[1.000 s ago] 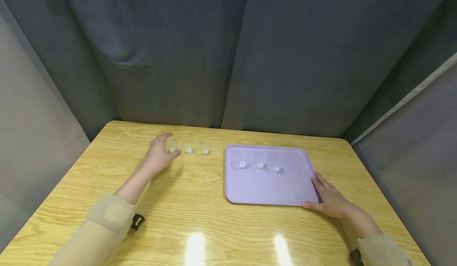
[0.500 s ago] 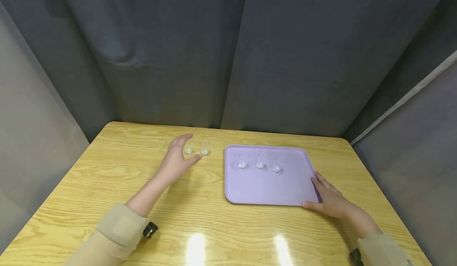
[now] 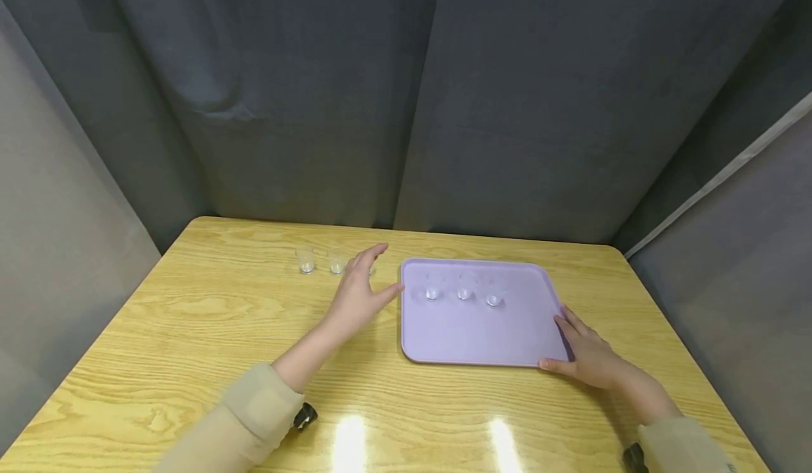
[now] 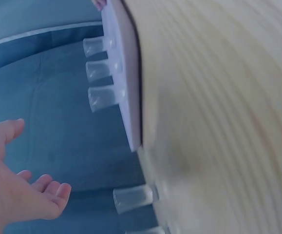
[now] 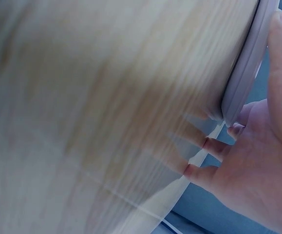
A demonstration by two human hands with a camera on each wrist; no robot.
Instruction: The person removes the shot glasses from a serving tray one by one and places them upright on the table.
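In the left centre of the head view, two small clear cups and stand side by side on the wooden table, near its far edge. Just right of them the left hand hovers over the table with fingers straight and spread, thumb pointing toward the tray; it holds nothing, and it covers most of a third cup that peeks out at its fingers. In the left wrist view the same hand sits in the lower left of the frame, palm open and empty, with one clear cup near it on the table. Right of centre in the head view lies the lilac tray, flat on the table, carrying three more clear cups in a row along its upper part: and. At the tray's lower right corner the right hand rests against the rim, fingers lying along the edge and thumb at the near side. The right wrist view shows that hand with its thumb along the tray's rim and fingertips tucked under the corner.
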